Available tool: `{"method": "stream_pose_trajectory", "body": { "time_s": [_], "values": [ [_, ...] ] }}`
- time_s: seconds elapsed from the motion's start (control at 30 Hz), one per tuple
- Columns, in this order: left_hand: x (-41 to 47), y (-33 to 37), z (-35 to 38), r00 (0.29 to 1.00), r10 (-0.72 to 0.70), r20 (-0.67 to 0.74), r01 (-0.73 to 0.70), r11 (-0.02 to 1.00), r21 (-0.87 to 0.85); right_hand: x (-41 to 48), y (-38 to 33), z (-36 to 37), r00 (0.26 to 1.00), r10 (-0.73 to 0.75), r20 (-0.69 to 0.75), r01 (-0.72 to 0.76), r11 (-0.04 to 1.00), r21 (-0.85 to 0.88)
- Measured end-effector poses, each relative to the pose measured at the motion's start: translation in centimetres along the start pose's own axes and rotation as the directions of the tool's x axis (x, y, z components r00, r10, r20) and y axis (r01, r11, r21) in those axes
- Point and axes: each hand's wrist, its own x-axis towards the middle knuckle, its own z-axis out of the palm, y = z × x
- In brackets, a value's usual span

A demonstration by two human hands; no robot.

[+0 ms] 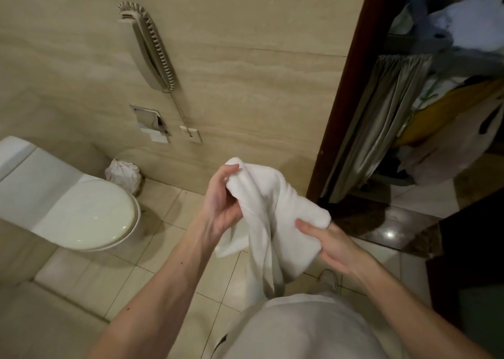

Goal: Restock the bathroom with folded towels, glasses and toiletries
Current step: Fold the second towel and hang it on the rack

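A white towel point(272, 211) hangs crumpled and partly unfolded in front of me, above the tiled floor. My left hand point(222, 197) grips its upper left part, with the fingers curled over the top edge. My right hand point(331, 241) holds the lower right fold, the thumb pressed on the cloth. A loose end of the towel droops down between my arms.
A toilet point(81, 214) with its lid down stands at the left, a lined waste bin point(124, 176) beside it. A wall phone point(148, 47) and paper holder point(150, 124) are on the beige wall. A housekeeping cart point(436, 99) fills the dark doorway on the right.
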Motion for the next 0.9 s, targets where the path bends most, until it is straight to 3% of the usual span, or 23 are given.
{"method": "stream_pose_trajectory", "body": {
  "time_s": [0.07,0.13,0.2,0.3,0.43,0.57,0.63,0.77,0.83,0.9],
  "values": [
    [-0.1,0.0,-0.8,0.999,0.001,0.037,0.003,0.994,-0.107,-0.2,-0.5,1.4,1.000,0.019,-0.008,-0.018,0.994,0.105],
    [-0.4,-0.2,-1.2,0.998,-0.017,0.056,0.021,0.997,-0.074,-0.2,-1.2,2.3,1.000,0.029,0.001,-0.028,0.978,0.207],
    [-0.6,-0.7,-1.9,0.999,0.027,-0.037,-0.020,0.981,0.195,-0.1,-1.8,2.8,1.000,0.008,0.004,-0.009,0.965,0.262],
    [-1.5,-2.4,-3.0,0.988,0.104,-0.115,-0.023,0.832,0.554,0.4,-2.8,3.3,0.999,-0.028,-0.018,0.032,0.957,0.288],
    [-2.6,-4.8,-3.5,0.977,0.056,-0.205,0.091,0.758,0.645,0.9,-3.7,3.6,0.995,-0.079,-0.065,0.092,0.971,0.223],
    [-2.0,-6.4,-2.8,0.934,0.199,-0.297,0.025,0.793,0.609,0.7,-4.1,4.3,0.985,-0.155,-0.079,0.161,0.985,0.068],
    [-1.2,-6.7,-3.1,0.901,0.291,-0.322,-0.016,0.763,0.646,0.7,-4.1,4.2,0.978,-0.190,-0.084,0.190,0.982,-0.014],
    [0.2,-6.3,-4.0,0.829,0.494,-0.263,-0.033,0.512,0.858,0.4,-4.8,3.5,0.977,-0.209,-0.042,0.204,0.973,-0.106],
    [0.8,-5.8,-5.0,0.850,0.498,-0.171,-0.071,0.429,0.901,0.3,-5.8,3.0,0.979,-0.203,-0.039,0.200,0.978,-0.054],
    [1.2,-5.3,-5.9,0.907,0.414,-0.074,-0.126,0.435,0.892,0.2,-7.0,2.5,0.977,-0.207,-0.060,0.207,0.978,0.004]
  ]
}}
